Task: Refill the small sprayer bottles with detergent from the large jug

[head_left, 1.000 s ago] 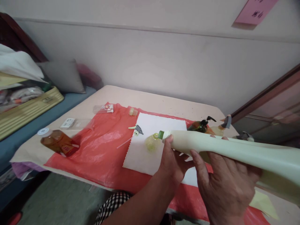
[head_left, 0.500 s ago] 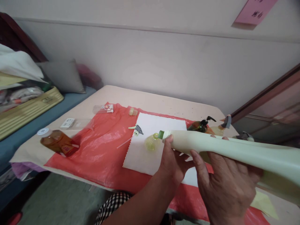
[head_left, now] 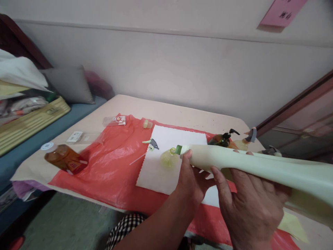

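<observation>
Head view: both hands hold a long pale-green bottle [head_left: 255, 168] roughly level above the tabletop [head_left: 182, 111], its green-tipped neck pointing left. The left hand [head_left: 191, 177] has its fingers closed around the neck end, thumb on top near the green tip. The right hand [head_left: 249, 205] cups the body from below, fingers curled up around it. Just past the neck, a small yellowish round bottle [head_left: 169, 158] lies on a white cloth [head_left: 169, 152], which is spread over a red plastic sheet [head_left: 111, 163]. A spray nozzle [head_left: 152, 143] rests at the cloth's left edge. An amber bottle [head_left: 65, 158] lies near the sheet's left edge, and a dark pump bottle [head_left: 222, 139] lies behind the held bottle
</observation>
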`<action>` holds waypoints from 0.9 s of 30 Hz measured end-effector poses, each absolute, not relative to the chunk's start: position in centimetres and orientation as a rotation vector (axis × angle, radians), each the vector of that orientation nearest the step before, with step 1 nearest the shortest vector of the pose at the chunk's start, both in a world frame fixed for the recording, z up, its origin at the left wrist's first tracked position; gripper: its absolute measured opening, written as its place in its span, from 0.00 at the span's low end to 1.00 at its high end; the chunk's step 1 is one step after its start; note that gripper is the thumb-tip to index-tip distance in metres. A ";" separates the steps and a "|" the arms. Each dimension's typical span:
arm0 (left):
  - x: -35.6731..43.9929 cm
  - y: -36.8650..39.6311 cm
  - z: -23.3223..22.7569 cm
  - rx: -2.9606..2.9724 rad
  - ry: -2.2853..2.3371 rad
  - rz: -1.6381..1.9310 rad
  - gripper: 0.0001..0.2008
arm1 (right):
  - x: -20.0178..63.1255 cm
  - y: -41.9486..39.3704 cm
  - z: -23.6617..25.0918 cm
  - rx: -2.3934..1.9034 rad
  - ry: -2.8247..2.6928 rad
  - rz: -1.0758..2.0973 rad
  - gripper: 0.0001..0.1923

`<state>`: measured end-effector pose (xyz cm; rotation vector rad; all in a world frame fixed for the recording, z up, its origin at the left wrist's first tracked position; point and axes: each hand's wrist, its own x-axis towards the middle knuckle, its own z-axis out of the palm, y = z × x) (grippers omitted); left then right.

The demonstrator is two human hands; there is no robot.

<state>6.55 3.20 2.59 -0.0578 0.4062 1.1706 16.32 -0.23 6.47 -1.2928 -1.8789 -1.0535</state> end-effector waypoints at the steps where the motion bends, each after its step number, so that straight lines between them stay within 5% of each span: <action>1: 6.6 3.2 2.6 -0.059 0.406 1.170 0.29 | 16.3 -0.2 6.5 -1.291 -1.878 -1.051 0.25; 27: 6.7 3.0 2.6 -0.040 0.413 1.164 0.34 | 16.5 -0.2 6.3 -1.287 -1.874 -1.030 0.18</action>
